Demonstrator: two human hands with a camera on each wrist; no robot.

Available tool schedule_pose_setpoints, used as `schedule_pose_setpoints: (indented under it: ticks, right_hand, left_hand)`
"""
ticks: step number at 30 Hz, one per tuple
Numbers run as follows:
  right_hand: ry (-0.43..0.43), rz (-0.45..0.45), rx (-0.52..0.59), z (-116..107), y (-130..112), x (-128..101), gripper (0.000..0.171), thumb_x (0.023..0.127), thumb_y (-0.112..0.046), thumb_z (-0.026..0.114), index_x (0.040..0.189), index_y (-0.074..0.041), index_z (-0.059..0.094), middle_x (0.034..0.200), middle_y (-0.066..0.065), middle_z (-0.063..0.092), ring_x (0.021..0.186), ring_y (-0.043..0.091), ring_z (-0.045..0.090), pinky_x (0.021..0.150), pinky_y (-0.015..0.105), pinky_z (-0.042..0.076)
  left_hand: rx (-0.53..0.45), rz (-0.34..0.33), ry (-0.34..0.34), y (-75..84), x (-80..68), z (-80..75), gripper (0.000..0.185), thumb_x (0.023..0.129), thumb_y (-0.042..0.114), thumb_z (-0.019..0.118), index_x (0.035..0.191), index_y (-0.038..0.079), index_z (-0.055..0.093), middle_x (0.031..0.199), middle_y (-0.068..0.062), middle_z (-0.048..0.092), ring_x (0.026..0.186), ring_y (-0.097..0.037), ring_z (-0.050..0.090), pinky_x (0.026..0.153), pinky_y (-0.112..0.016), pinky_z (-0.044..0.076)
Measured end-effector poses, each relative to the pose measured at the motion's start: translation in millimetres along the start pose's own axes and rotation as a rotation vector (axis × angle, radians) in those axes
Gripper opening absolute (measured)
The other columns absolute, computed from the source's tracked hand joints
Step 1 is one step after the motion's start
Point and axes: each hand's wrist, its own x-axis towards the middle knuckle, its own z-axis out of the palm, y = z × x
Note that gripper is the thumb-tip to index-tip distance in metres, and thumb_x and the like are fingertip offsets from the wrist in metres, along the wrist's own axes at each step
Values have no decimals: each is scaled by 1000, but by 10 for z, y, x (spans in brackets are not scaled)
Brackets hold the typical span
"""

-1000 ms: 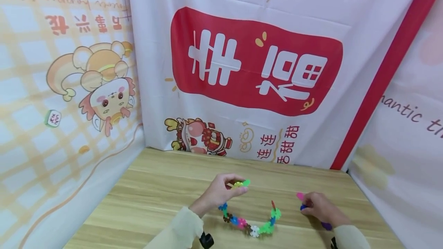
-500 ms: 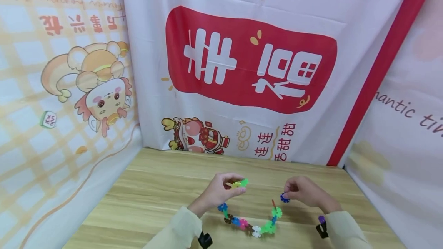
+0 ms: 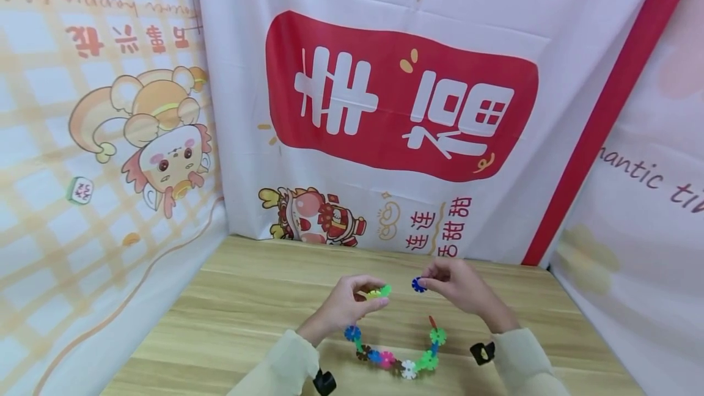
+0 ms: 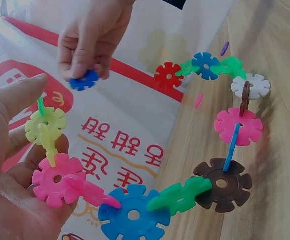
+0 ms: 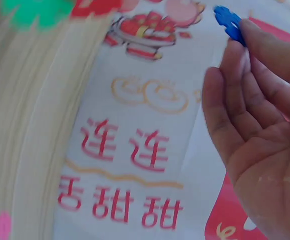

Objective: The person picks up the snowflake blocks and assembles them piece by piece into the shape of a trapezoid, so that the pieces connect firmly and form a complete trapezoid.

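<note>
My left hand [image 3: 352, 305] holds one end of a chain of notched plastic snowflake discs [image 3: 387, 358], the thumb and fingers about its yellow and light-green end pieces [image 4: 32, 125]. From there the chain hangs in a curve through pink, blue, green, brown and white discs to a red disc [image 4: 161, 74] at its other end. Between the thumb and fingertips of my right hand [image 3: 455, 286] is a single dark-blue snowflake disc [image 3: 418, 285]. It is just right of the chain's light-green end [image 3: 386, 290], with a gap between them.
A loose pink disc [image 4: 199, 101] and a purple disc [image 4: 225, 48] lie on the wooden table [image 3: 247, 298]. Printed cloth hangs behind the table [image 3: 330, 212] and along its left [image 3: 165, 286] and right sides.
My right hand has lifted the dark-blue disc from the table's right side and carried it left, close to my left hand. The left hand with the chain has hardly moved.
</note>
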Motion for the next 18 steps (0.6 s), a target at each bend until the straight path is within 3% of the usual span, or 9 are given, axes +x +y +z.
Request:
schedule_pose_setpoints:
  ticks: [5,11,14,18]
  right_hand:
    - [108,-85,63,123,-218,14,8,87,-24,73,90,-18,68,79,-1,69,64,22,61,55,23,52]
    - [98,-75,149,158,-554,-18,7,87,-13,72,91,-9,68,82,7,70,67,20,63,59,23,54]
    - [90,-73,160,185,-571,-8,7,87,-12,72,91,-8,68,82,7,69,68,18,63,60,24,55]
    - [89,-73,152,271,-435,35,8,86,-17,73,89,-13,67,82,2,69,69,18,64,61,24,55]
  left_hand:
    - [-9,-7,-3,20,-5,-2,34,85,40,72,115,25,66,105,0,68,76,-20,64,57,-32,55]
    - [-22,3,-14,33,-3,8,38,86,39,71,119,20,66,107,1,69,84,-17,67,67,-34,58]
    - [-35,8,-21,47,-2,11,36,87,38,71,118,22,66,108,0,69,87,-17,67,74,-37,59]
    - [-46,20,-29,59,3,14,29,88,34,71,115,25,67,107,-1,70,82,-13,65,69,-28,57]
